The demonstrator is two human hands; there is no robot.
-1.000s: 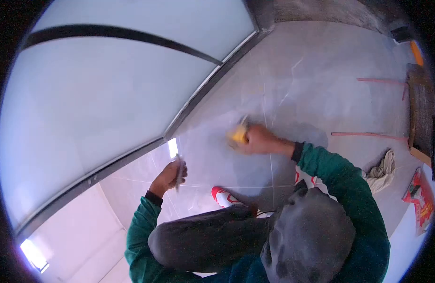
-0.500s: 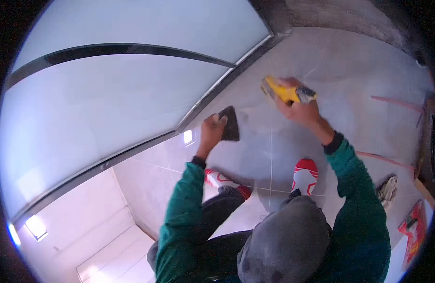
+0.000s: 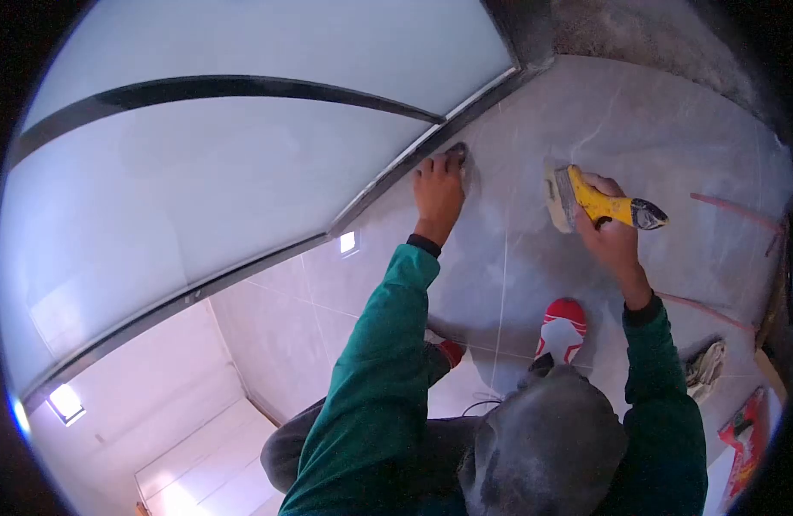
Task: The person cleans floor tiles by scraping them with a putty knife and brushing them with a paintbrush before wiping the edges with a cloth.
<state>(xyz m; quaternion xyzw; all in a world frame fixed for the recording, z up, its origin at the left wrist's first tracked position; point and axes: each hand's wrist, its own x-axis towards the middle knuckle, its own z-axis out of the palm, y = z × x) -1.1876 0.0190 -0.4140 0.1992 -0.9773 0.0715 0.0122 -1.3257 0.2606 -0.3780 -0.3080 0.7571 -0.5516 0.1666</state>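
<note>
My left hand reaches to the grey tiled floor beside the dark bottom frame of the glass panel. Its fingers are closed on a dark scraper, mostly hidden and seen nearly edge-on. To the right, my right hand grips the yellow handle of a wide brush. The pale bristles point left, low over the floor, and the handle's dark, worn end points right. I cannot tell whether the bristles touch the tiles.
The frosted glass panel fills the upper left. Reddish strips lie at the right, with a crumpled cloth and a red packet lower down. My red and white shoe is on the floor.
My left hand has moved up and right to the frame's edge, and the scraper now shows much less. My right hand with the brush has moved right and slightly down.
</note>
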